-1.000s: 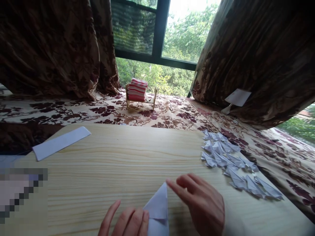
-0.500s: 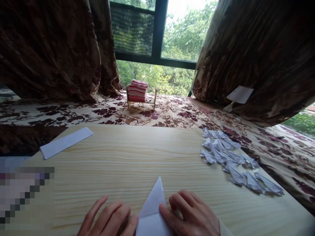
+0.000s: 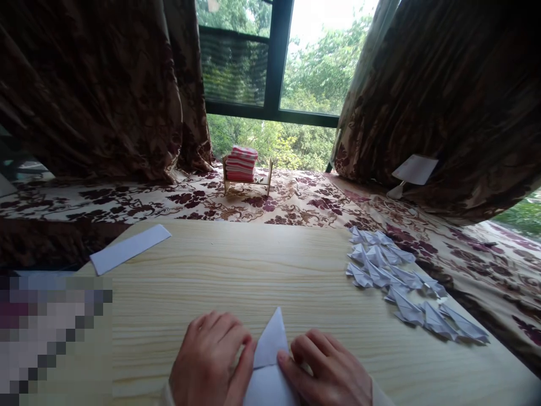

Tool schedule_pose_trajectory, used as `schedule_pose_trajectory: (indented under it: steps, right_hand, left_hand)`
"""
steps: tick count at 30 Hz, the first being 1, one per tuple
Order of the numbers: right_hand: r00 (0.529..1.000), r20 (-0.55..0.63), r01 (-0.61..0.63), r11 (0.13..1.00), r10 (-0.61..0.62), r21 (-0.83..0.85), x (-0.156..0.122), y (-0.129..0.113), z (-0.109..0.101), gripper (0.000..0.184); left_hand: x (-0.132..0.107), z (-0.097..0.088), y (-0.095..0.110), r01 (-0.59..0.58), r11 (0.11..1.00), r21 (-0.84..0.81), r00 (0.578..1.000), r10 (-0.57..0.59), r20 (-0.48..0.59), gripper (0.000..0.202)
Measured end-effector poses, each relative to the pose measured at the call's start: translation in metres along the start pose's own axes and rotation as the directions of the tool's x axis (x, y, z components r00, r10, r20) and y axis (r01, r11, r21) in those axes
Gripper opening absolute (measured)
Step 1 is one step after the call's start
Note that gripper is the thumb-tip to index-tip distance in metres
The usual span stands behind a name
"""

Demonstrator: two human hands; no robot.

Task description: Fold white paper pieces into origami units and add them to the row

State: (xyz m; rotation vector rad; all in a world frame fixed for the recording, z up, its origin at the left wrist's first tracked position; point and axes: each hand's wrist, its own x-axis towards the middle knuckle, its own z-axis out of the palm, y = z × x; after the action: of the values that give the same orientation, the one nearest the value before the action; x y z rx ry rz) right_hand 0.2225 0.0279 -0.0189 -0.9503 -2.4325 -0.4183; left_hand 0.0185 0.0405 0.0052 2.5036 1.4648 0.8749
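Note:
A white sheet of paper [image 3: 270, 389], folded to a point at its far end, lies on the wooden table at the bottom middle. A crease runs across it below the pointed part. At its left edge is my left hand [image 3: 213, 358], fingers curled over and thumb and forefinger against the paper. My right hand [image 3: 327, 366] grips the opposite edge, its thumb on the paper near the crease and the other fingers bent. The near end of the paper runs out of view.
Several small folded white paper pieces [image 3: 406, 307] lie in rows on the table's right side. A white paper strip [image 3: 131, 249] rests at the far left. Beyond stand a small rack [image 3: 269, 176] with stacked pink-striped cloths [image 3: 242, 163] and a white lamp [image 3: 415, 169].
My left hand has moved right and away from me, its fingers curling in at the paper's left edge. The right hand stays at its edge. The whole view has shifted slightly.

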Motion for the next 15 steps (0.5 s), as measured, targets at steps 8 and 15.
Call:
schedule_pose_trajectory:
  steps: [8, 15]
  right_hand:
    - [0.985, -0.174, -0.027, 0.995, 0.010, -0.092, 0.006, -0.007, 0.002, 0.013]
    - [0.922, -0.386, -0.130, 0.971, 0.044, -0.200, 0.005, -0.013, 0.017, 0.014]
  left_hand:
    - [0.032, 0.011, 0.032, 0.197, 0.948, 0.251, 0.908, -0.273, 0.319, 0.013]
    - [0.033, 0.009, 0.032, 0.199, 0.910, 0.364, 0.907, -0.311, 0.283, 0.013]
